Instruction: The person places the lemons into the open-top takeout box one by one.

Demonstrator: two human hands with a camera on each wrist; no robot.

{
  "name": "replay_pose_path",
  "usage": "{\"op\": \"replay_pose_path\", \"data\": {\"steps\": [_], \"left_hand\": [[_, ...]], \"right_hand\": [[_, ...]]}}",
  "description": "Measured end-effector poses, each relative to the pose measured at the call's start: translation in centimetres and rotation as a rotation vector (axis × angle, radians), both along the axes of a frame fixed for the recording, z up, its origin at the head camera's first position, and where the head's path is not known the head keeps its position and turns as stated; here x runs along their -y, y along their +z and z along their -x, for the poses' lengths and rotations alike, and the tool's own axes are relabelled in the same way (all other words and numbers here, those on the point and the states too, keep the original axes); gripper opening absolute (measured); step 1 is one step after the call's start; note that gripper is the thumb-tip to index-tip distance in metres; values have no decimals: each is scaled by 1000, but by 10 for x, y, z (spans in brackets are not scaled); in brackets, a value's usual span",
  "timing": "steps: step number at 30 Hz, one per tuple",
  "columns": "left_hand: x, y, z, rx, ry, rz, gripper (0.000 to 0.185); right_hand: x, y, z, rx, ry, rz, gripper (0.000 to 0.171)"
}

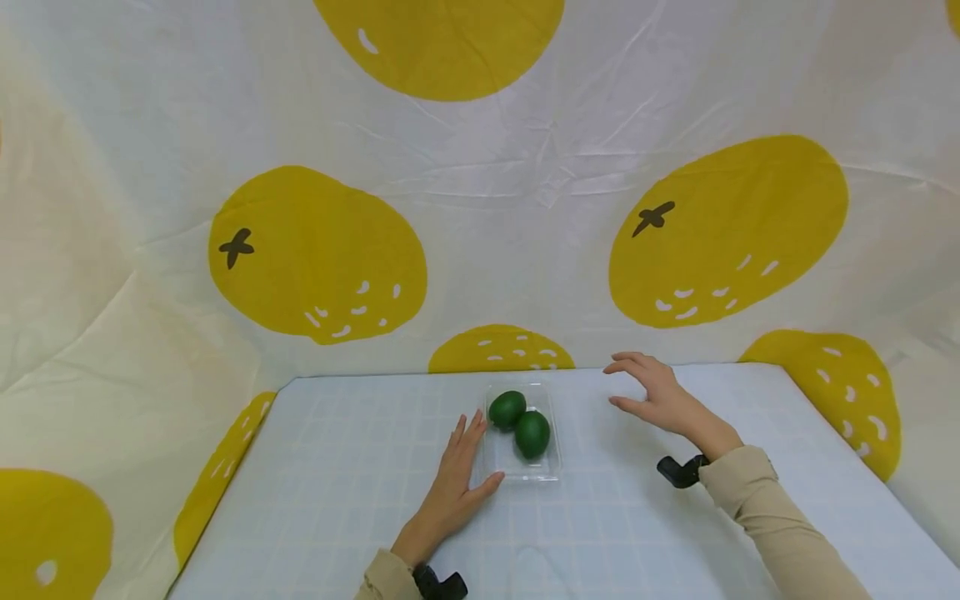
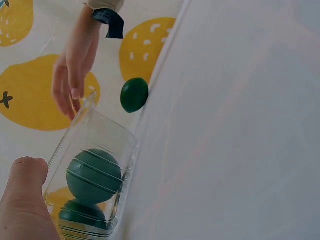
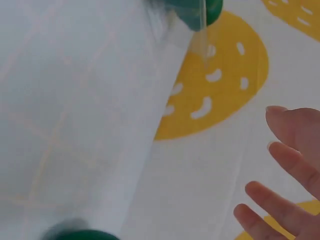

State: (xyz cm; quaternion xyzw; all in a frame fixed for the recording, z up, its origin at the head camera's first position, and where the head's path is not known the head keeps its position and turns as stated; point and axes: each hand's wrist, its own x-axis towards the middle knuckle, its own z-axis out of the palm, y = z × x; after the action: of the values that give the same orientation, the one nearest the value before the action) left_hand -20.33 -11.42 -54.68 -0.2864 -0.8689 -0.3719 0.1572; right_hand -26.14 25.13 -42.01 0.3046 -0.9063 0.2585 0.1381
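my left hand [image 1: 455, 479] is lying flat on the table [image 1: 337, 517], fingers straight, thumb tip touching the near left corner of the clear tray [image 1: 522, 468]. my right hand [image 1: 660, 396] hangs in the air to the tray's right, fingers spread and loose, holding nothing. the tray sits near the far edge of the table, about midway along it, with two limes [image 1: 521, 422] in it.

what could go wrong imo: that tray looks thin and light, so if my left thumb nudges instead of bracing, it could skid toward the far edge. the limes are round and touching each other, so a tilt would probably send them rolling out. my right hand coming in fast could clip the tray's wall too.

the head view makes it look like two limes total. the left wrist view shows a third lime [image 2: 134, 94] beyond the tray's far end, by the table's edge (whether it's resting or moving i can't tell). the right wrist view mostly shows my open fingers [image 3: 285, 165] and backdrop.
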Motion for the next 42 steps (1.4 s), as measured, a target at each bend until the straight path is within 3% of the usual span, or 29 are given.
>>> {"op": "replay_pose_path", "data": {"steps": [8, 17, 28, 36, 42], "left_hand": [[0, 1, 0, 45, 10, 8, 77], [1, 0, 0, 42, 12, 7, 77], [1, -6, 1, 35, 14, 15, 78], [0, -7, 2, -17, 5, 6, 77], [0, -8, 2, 1, 10, 13, 77]], "right_hand": [[-53, 0, 3, 75, -76, -11, 44], [-88, -19, 6, 251, -130, 32, 64], [-89, -46, 6, 277, 11, -32, 85], [-89, -47, 4, 341, -25, -101, 80], [-85, -43, 5, 291, -45, -150, 76]]}}
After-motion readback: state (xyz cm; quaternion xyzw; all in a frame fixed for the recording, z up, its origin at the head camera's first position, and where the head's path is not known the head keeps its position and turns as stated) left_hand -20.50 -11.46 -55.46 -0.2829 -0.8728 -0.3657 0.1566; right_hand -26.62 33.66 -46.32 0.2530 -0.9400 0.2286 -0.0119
